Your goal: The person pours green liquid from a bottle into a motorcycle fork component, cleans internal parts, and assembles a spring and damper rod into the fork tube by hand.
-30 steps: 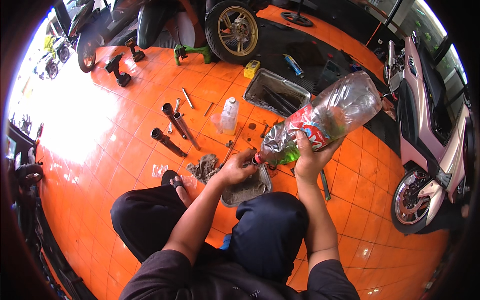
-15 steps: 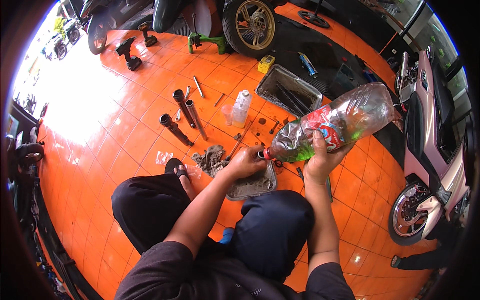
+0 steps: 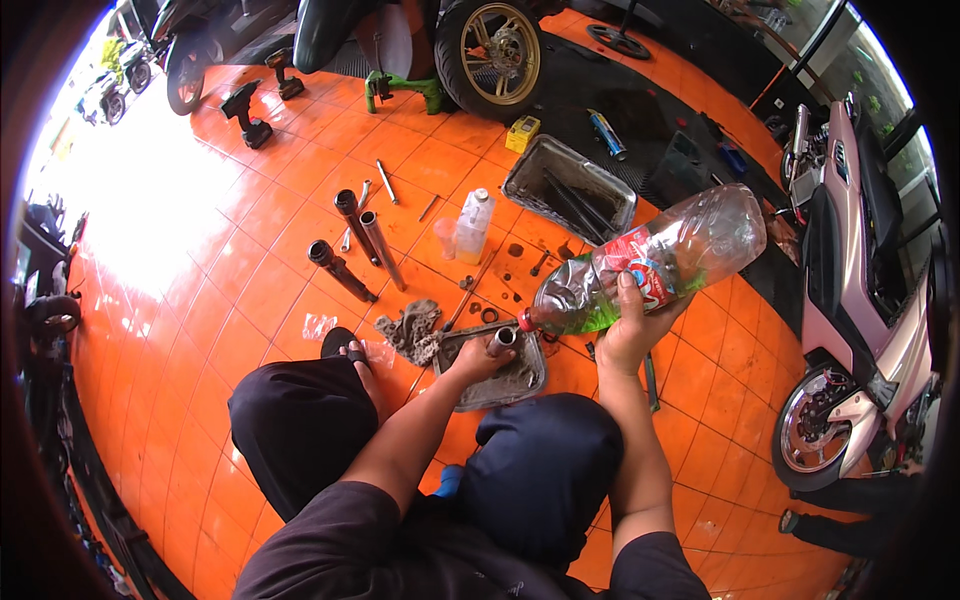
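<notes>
My left hand grips a short metal tube, open end up, over a grimy metal tray. My right hand holds a large, crumpled plastic bottle with a red label and green liquid, lying tilted sideways; its red neck is just above and right of the tube's mouth, apart from it. A dirty rag lies left of the tray. Beyond it stand dark tubes, a silver tube and a milky bottle beside a translucent cup.
Tools lie on the orange tiles. Behind are a long metal pan, two drills, a yellow box and a motorcycle on a green stand. A pink scooter stands right; another person's leg is below it.
The tube in my left hand has moved down and left, away from the bottle's neck that was at its mouth. Another person's legs have come into view at the lower right.
</notes>
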Demonstrator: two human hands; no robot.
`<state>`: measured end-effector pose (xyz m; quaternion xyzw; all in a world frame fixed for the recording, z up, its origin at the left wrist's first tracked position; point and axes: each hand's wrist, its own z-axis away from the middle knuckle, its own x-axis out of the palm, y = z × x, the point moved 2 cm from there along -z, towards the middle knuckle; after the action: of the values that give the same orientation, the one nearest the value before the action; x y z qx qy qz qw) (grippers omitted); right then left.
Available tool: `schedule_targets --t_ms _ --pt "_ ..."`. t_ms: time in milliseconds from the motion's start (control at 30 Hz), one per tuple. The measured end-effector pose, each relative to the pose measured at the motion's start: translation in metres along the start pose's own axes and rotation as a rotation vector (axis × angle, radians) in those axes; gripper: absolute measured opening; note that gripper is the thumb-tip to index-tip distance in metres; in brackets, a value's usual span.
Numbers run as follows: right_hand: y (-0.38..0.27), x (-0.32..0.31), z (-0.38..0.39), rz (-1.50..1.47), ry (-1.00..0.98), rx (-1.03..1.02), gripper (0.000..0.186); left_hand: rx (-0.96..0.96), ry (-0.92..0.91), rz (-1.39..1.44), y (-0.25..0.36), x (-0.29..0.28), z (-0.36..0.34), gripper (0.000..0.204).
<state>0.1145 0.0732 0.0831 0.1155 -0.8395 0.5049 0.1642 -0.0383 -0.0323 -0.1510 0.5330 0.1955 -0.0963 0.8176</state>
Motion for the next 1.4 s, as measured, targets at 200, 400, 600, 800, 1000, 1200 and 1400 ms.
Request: schedule_targets --t_ms 200,400,600,800,1000,1200,1400 --pt "0.009 -0.012 -0.002 0.001 0.012 0.001 0.083 -0.011 0.083 -0.009 -0.026 0.016 -0.006 0.043" --pt "0.01 -0.013 -0.001 -0.1 0.044 0.047 0.08 0.094 0.024 0.213 0.074 -0.03 0.007 0.03" --pt "0.002 -0.011 -0.002 -0.092 0.054 0.03 0.079 0.0 -0.068 0.168 0.076 -0.037 0.009 0.037" --pt "0.001 -0.008 0.002 -0.067 0.022 0.024 0.077 -0.068 -0.11 -0.088 -0.027 0.008 -0.017 0.049" --pt "-0.001 -0.015 -0.002 -0.028 -0.005 -0.016 0.076 -0.078 0.036 -0.045 -0.004 0.005 -0.009 0.049" --pt "-0.009 -0.004 -0.001 -0.028 -0.019 -0.037 0.073 0.154 0.11 0.037 0.102 -0.048 0.026 0.041" --pt "-0.023 0.007 -0.004 0.007 -0.059 -0.12 0.074 0.322 0.164 0.177 0.133 -0.054 0.044 0.036"
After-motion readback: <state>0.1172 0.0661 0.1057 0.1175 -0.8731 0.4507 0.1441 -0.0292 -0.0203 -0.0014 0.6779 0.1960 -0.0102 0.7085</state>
